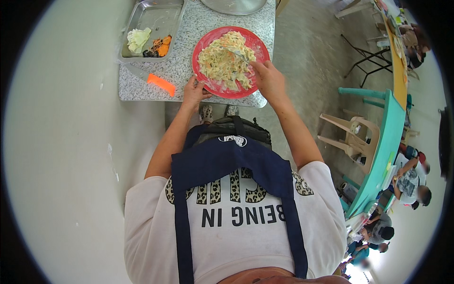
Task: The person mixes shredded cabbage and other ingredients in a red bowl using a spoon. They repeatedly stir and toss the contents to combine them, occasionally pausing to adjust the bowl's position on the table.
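A round red plate lies near the right edge of a speckled table, heaped with shredded vegetables in a creamy dressing. My right hand grips a metal utensil, probably a fork or spoon, whose far end is in the mixture. At the plate's lower left rim is my left hand, its thumb and fingers around the edge. An orange-handled knife lies left of that hand, its blade pointing up and left toward a metal tray.
The rectangular metal tray holds a cabbage piece and orange and dark scraps. A round metal tray sits beyond the plate. A wall runs along the left. Plastic chairs, a long green table and several people are at right.
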